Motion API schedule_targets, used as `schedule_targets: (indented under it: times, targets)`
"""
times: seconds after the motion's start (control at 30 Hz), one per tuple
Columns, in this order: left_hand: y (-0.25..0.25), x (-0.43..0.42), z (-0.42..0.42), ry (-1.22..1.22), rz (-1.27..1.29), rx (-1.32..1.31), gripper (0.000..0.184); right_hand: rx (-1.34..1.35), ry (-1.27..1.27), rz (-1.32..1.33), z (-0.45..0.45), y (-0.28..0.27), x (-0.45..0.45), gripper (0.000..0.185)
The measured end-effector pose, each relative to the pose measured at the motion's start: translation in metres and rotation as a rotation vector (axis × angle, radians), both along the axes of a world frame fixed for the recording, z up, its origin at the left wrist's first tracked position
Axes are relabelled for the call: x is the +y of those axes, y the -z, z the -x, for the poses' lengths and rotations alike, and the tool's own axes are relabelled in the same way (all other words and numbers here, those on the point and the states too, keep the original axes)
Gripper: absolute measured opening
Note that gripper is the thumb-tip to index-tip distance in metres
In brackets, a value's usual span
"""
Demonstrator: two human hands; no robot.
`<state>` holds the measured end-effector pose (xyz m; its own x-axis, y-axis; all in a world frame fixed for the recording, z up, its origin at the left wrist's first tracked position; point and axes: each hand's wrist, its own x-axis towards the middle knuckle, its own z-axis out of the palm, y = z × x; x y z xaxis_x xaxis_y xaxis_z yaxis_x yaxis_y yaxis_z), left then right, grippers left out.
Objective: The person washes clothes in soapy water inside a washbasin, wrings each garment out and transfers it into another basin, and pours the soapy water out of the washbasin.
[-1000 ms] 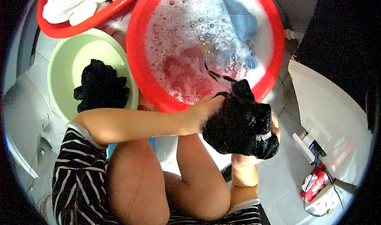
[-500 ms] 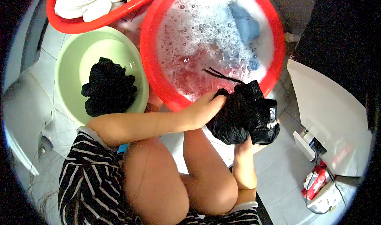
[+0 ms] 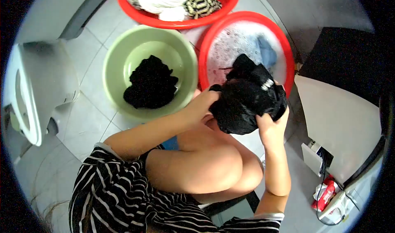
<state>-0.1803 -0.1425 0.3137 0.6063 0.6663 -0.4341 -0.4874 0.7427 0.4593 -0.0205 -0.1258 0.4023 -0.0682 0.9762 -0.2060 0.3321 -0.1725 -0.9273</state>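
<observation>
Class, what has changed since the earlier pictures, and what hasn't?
The view has shifted; the black garment has moved up in frame, covering more of the sudsy red basin. Left hand and right hand still grip it; the black bundle stays in the green basin.

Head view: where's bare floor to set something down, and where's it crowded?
Free: floor tiles between the white plastic object and green basin; grey floor between right forearm and red packet. Crowded: where green basin, oval red basin and round red basin bunch; around left hand and right hand holding black cloth.
</observation>
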Motion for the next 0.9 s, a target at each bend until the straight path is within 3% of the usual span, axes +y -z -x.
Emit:
schedule_targets:
  times: [0.07, 0.1, 0.17, 0.3, 0.37, 0.4, 0.5, 0.7, 0.83, 0.9]
  targets:
    - [-0.005, -0.02, 0.03, -0.19, 0.147, 0.064, 0.038, 0.061, -0.124, 0.039, 0.035, -0.019, 0.003, 0.058]
    - [-0.017, -0.03, 0.043, -0.396, 0.09, 0.025, 0.035, 0.064, -0.191, 0.03, 0.05, -0.025, 0.003, 0.058]
    - [-0.025, -0.054, 0.083, -0.439, 0.17, 0.1, 0.036, 0.024, -0.314, 0.05, 0.086, -0.039, 0.003, 0.056]
    - [-0.007, -0.103, 0.145, -0.572, 0.177, 0.188, 0.034, 0.067, -0.535, 0.134, 0.133, -0.003, 0.006, 0.047]
    - [-0.01, -0.117, 0.165, -0.6, 0.353, 0.411, 0.038, -0.069, -0.639, 0.182, 0.148, 0.012, 0.009, 0.048]
    - [-0.013, -0.122, 0.173, -0.611, 0.446, 0.519, 0.041, -0.335, -0.675, 0.331, 0.154, 0.005, 0.013, 0.05]
    - [0.013, -0.14, 0.194, -0.613, 0.601, 0.83, 0.049, -0.398, -0.676, 0.278, 0.154, 0.02, 0.018, 0.05]
    - [0.028, -0.122, 0.179, -0.579, 0.24, 0.842, 0.047, 0.051, -0.593, 0.424, 0.128, 0.022, 0.03, 0.032]
    - [0.02, -0.067, 0.128, -0.409, 0.094, 0.66, 0.041, 0.176, -0.473, 0.522, 0.087, 0.022, 0.036, 0.028]
    - [0.006, -0.032, 0.088, -0.366, 0.07, 0.581, 0.038, 0.185, -0.404, 0.431, 0.045, 0.057, 0.042, 0.027]
